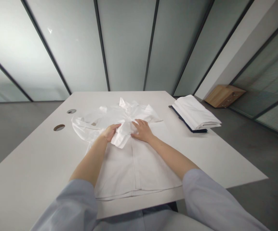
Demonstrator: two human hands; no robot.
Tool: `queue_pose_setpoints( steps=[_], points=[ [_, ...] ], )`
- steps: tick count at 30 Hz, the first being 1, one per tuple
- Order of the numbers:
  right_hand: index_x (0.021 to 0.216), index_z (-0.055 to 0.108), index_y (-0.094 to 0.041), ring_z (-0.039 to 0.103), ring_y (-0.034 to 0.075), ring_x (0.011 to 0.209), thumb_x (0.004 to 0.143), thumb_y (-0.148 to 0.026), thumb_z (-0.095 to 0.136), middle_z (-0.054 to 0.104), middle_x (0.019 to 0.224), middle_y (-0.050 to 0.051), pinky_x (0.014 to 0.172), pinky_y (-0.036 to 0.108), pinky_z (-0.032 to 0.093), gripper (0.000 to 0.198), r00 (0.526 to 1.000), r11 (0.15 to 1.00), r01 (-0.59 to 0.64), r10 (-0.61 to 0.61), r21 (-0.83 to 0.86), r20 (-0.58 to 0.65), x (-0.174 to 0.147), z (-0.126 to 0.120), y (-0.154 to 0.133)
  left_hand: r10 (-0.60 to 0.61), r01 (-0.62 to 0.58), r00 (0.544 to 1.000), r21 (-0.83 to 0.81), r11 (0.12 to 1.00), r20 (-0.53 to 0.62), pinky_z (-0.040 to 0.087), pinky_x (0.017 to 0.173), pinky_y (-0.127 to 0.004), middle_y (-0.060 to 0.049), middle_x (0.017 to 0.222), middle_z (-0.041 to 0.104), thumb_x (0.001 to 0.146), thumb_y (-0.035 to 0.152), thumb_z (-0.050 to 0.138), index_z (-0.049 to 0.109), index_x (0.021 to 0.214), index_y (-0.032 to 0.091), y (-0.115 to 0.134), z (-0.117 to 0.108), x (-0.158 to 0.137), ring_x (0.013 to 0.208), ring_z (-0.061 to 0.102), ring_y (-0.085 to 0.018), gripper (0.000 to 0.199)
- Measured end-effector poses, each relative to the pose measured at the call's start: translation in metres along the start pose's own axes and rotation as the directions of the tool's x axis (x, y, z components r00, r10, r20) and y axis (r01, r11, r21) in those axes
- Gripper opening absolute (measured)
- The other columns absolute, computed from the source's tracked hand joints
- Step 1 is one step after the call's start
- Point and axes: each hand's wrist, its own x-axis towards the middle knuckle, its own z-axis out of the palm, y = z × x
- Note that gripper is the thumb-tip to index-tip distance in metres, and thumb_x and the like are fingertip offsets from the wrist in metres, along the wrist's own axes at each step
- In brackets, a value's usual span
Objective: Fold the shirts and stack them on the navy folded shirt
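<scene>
Pale sleeves (77, 202) cross my feed. I see the left hand (111, 132) pinching bunched white material (120, 138), the right hand (142, 131) spread beside it, white cloth (119, 173) beneath both. Crumpled translucent sheeting (82, 128) clutters their left; a folded white stack (194, 112) sits well right.

And it's brightest on the left, the frosted panels (66, 38) glowing, one small glare spot (49, 30) there, light dropping to dim grey at far right; soft shadows on the pale worktop (32, 166), the white cloth (119, 173) nearly washing out, fine detail smeary, edges stretching outward
</scene>
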Motion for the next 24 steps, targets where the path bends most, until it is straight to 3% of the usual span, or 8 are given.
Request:
queue_pose_setpoints(
  steps=[6,9,13,16,19,24],
  points=[
    [0.132,0.055,-0.018,0.038,0.029,0.131,0.077,-0.012,0.056,0.045,0.146,0.012,0.107,0.044,0.024,0.055,0.999,0.998,-0.022,0.024,-0.059,0.034,0.009,-0.003,-0.007,0.086,-0.089,0.996,0.102,0.991,0.033,0.056,0.071,-0.035,-0.014,0.084,0.074,0.068,0.028,0.069,0.068,0.1,0.005,0.003,-0.01,-0.007,0.081,0.071,-0.028,0.039],
    [0.125,0.061,-0.017,0.041,0.027,0.128,0.077,-0.008,0.053,0.049,0.142,0.012,0.106,0.042,0.025,0.049,0.998,0.997,-0.057,0.056,-0.048,-0.021,0.003,-0.014,0.002,0.088,-0.084,0.996,0.191,0.978,-0.012,0.056,0.072,-0.035,-0.013,0.097,0.073,0.064,0.028,0.074,0.064,0.112,0.011,0.013,-0.019,-0.016,0.085,0.07,-0.027,0.052],
    [0.109,0.07,-0.018,0.047,0.026,0.12,0.079,-0.013,0.053,0.061,0.127,0.011,0.104,0.041,0.029,0.034,0.999,0.999,-0.037,0.037,0.001,-0.02,-0.008,-0.023,0.011,0.014,0.024,0.995,0.362,0.932,-0.1,0.056,0.075,-0.032,-0.011,0.114,0.069,0.06,0.03,0.078,0.062,0.12,0.018,0.024,-0.029,-0.033,0.095,0.068,-0.026,0.063],
    [0.104,0.071,-0.018,0.055,0.024,0.111,0.081,-0.014,0.054,0.068,0.113,0.01,0.099,0.038,0.035,0.029,0.993,0.995,0.058,-0.066,0.08,0.097,-0.018,-0.022,0.011,0.006,0.09,0.986,0.559,0.824,-0.167,0.054,0.079,-0.029,-0.011,0.127,0.062,0.059,0.03,0.077,0.058,0.128,0.022,0.022,-0.035,-0.044,0.104,0.064,-0.025,0.072],
    [0.108,0.069,-0.019,0.057,0.023,0.112,0.084,-0.023,0.056,0.067,0.116,0.01,0.098,0.037,0.038,0.028,0.981,0.987,0.085,-0.107,0.136,0.161,-0.032,-0.019,0.011,0.052,0.047,0.992,0.729,0.683,-0.113,0.051,0.085,-0.029,-0.01,0.128,0.062,0.063,0.033,0.07,0.053,0.134,0.025,0.017,-0.038,-0.047,0.11,0.061,-0.024,0.074],
    [0.127,0.06,-0.018,0.04,0.028,0.133,0.09,-0.047,0.051,0.049,0.141,0.014,0.109,0.044,0.03,0.048,0.991,0.996,-0.053,0.043,0.072,0.124,-0.054,-0.019,0.02,0.203,-0.028,0.978,0.935,0.353,-0.047,0.048,0.086,-0.031,-0.006,0.103,0.072,0.074,0.037,0.054,0.073,0.101,0.02,0.005,-0.034,-0.039,0.094,0.065,-0.023,0.037]
  ],
)
